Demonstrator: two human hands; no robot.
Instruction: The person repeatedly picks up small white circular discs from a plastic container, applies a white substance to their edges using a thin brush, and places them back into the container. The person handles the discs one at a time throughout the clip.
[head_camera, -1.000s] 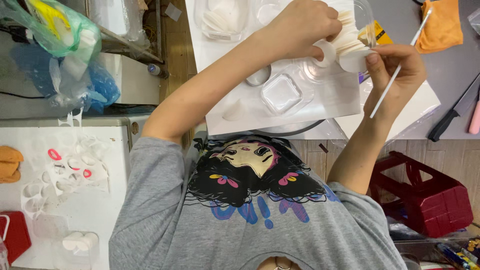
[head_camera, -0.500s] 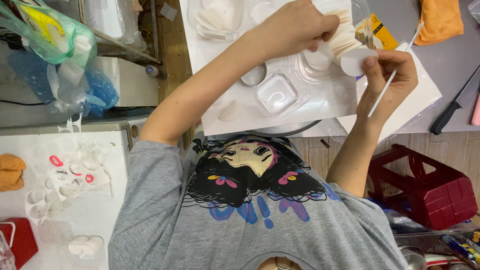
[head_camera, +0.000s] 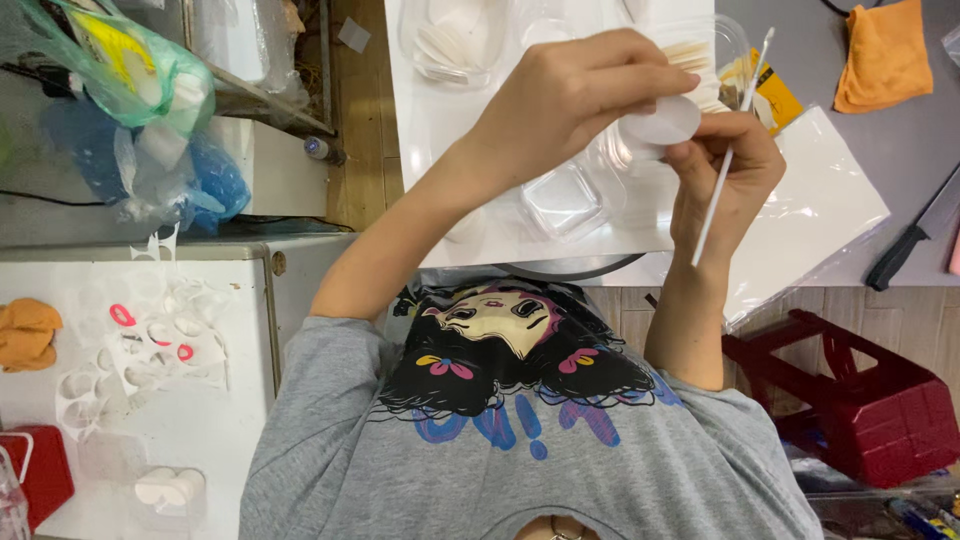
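Your left hand (head_camera: 570, 100) now pinches the flat white round disc (head_camera: 660, 122) higher than a second ago, lifted clear of the clear plastic mould tray (head_camera: 565, 200), so the piece is free to work on. Your right hand (head_camera: 725, 165) is closed on the thin white stick (head_camera: 728, 155), touching the disc's lower edge, above the white board (head_camera: 440, 130).

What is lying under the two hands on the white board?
Clear plastic moulded trays lie on the white board under the left hand and right hand. The hands cover the trays' middle parts.
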